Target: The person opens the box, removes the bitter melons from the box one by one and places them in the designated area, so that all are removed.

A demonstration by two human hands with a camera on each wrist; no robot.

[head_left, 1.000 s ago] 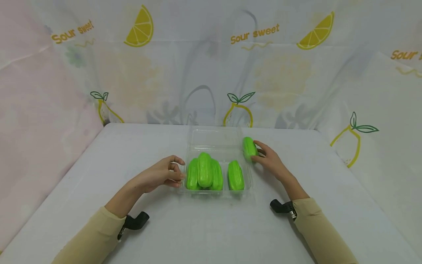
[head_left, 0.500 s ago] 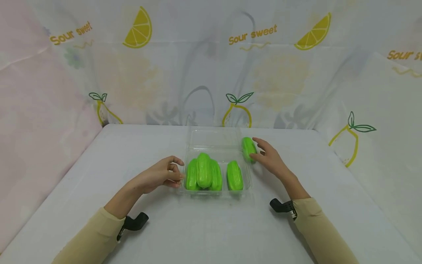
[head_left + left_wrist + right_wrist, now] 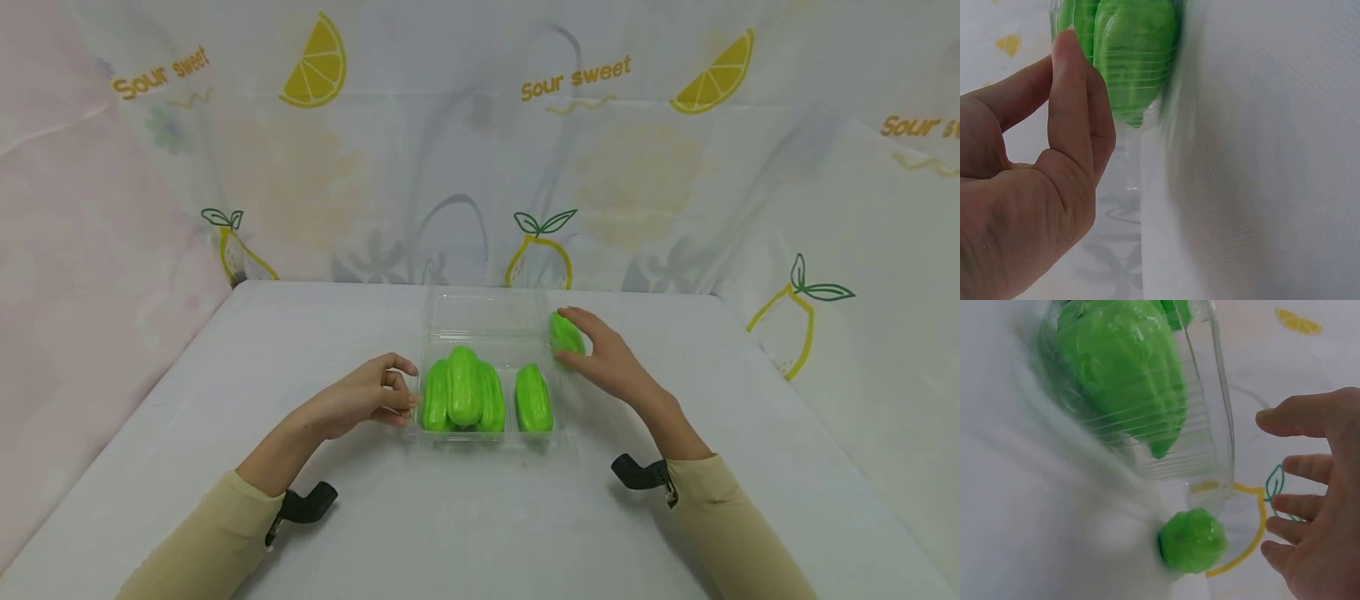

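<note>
A clear plastic hinged box (image 3: pixel 480 437) has its lid laid back. Its left compartment holds a pile of green ridged vegetables (image 3: pixel 465 392), and a single green ridged vegetable (image 3: pixel 533 400) lies in the right one. With bent fingers, my left hand (image 3: pixel 367 398) holds the box's left rim; the left wrist view shows the fingertips at the box edge. Another green ridged vegetable (image 3: pixel 566 335) lies on the table behind the box's right corner. My right hand (image 3: pixel 611 358) is over it, thumb and fingers spread, and in the right wrist view stands apart from this loose vegetable (image 3: pixel 1192 540).
The transparent lid (image 3: pixel 487 314) lies back toward the cloth backdrop (image 3: pixel 480 150), which is printed with lemons. White cloth covers the table (image 3: pixel 480 525). A black wrist camera mount (image 3: pixel 307 504) sits at the left sleeve, another black mount (image 3: pixel 641 472) at the right.
My right hand has shifted left and slightly up, over the loose vegetable, and its fingers have spread off it. My left hand has stayed at the box rim.
</note>
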